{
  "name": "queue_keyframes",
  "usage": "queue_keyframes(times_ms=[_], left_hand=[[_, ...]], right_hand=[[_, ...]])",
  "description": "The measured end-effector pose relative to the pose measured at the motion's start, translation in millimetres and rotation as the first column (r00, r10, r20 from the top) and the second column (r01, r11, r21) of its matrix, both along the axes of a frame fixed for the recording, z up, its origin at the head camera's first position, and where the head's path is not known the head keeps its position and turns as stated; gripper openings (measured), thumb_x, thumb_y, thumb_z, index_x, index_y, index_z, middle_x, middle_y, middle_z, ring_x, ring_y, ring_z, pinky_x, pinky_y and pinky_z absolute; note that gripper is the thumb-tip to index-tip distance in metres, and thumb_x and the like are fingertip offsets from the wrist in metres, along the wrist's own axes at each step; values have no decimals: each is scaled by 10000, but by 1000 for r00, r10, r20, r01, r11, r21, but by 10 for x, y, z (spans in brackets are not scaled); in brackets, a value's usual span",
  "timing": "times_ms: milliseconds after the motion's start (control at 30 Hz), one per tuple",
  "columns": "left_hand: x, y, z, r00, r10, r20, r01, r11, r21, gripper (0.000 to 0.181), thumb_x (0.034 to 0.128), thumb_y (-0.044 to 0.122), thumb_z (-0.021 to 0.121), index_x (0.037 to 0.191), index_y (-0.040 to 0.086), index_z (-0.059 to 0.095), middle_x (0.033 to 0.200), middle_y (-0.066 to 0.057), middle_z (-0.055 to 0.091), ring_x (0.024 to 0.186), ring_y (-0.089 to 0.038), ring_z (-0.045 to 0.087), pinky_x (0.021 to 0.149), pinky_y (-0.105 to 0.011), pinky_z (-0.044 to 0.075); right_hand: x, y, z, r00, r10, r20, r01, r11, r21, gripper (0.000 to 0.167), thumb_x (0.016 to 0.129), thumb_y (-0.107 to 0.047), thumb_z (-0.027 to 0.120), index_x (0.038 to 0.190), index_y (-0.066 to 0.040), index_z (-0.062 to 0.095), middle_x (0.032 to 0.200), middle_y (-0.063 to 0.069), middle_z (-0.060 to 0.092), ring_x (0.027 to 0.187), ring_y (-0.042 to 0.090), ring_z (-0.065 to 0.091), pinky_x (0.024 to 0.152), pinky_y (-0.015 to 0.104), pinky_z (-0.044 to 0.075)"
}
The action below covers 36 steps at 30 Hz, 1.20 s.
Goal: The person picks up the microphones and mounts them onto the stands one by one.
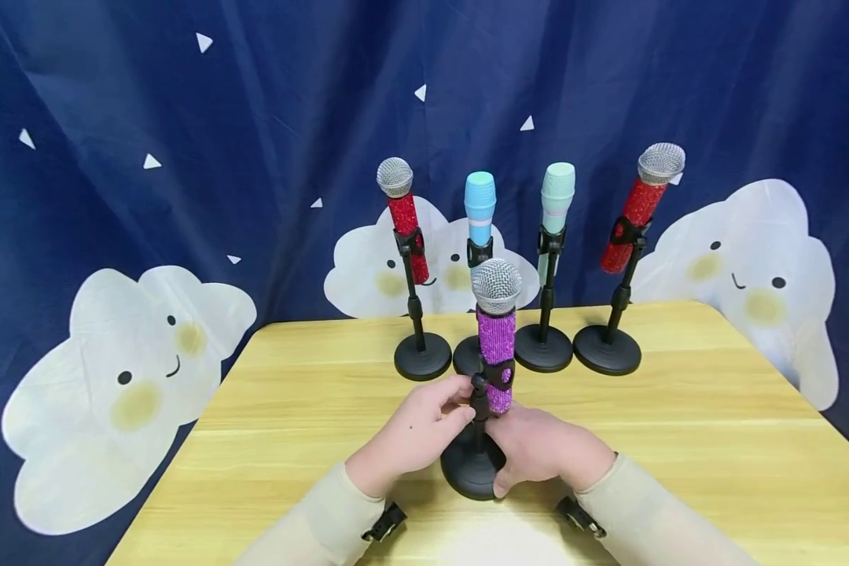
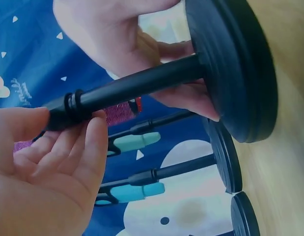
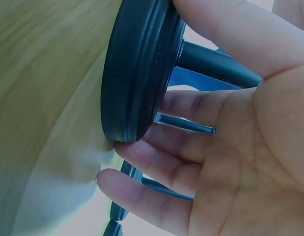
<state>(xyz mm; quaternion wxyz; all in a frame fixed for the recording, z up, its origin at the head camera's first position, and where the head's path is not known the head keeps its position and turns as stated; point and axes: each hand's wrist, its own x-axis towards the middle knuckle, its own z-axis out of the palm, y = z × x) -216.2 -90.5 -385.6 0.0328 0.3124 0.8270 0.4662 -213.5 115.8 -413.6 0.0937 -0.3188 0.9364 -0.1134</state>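
A purple glittery microphone [image 1: 497,334] with a silver mesh head sits tilted in the clip of a black desk microphone stand [image 1: 468,474]. My left hand [image 1: 424,420] holds the stand's pole near its collar [image 2: 73,104], thumb on one side and fingers on the other. Lower down, my right hand [image 1: 548,448] grips the round base [image 3: 137,73]; its thumb lies over the top and the fingers reach around the rim. In the left wrist view, part of the purple microphone is hidden behind the pole and the left hand.
Several more microphones on black stands line the table's back: a red one [image 1: 402,216] at left, a blue one [image 1: 479,206], a mint-green one [image 1: 556,196], and another red one [image 1: 640,206] at right. Behind the wooden table [image 1: 290,424] hangs a dark blue curtain [image 1: 290,118] with clouds.
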Motion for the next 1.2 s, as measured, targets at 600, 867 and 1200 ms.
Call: queue_keyframes(times_ms=[600, 867, 1200], left_hand=[[-19, 43, -23, 999, 29, 37, -28, 1000, -11, 244, 931, 131, 723, 1152, 161, 627, 1055, 73, 664, 1002, -80, 620, 854, -275, 537], [-11, 74, -100, 993, 70, -93, -73, 997, -34, 168, 909, 194, 776, 1015, 192, 646, 984, 96, 607, 933, -74, 593, 776, -267, 542], [-31, 26, -25, 1000, 20, 0, -20, 998, -52, 206, 936, 137, 725, 1117, 158, 629, 1059, 71, 678, 992, -77, 626, 859, -273, 536]], right_hand=[[-11, 16, 2, 999, 30, -14, -30, 999, -30, 953, 588, -411, 969, 1379, -69, 561, 1395, 133, 531, 1209, 249, 551, 943, 389, 505], [-5, 16, -5, 999, 39, -19, -40, 998, -48, 1110, 589, -401, 971, 1510, -93, 432, 1520, 117, 424, 1297, 248, 486, 990, 404, 486], [14, 21, 14, 1000, 27, -12, -28, 999, -44, 930, 585, -397, 974, 1359, -85, 564, 1323, 110, 563, 1151, 243, 583, 934, 400, 510]])
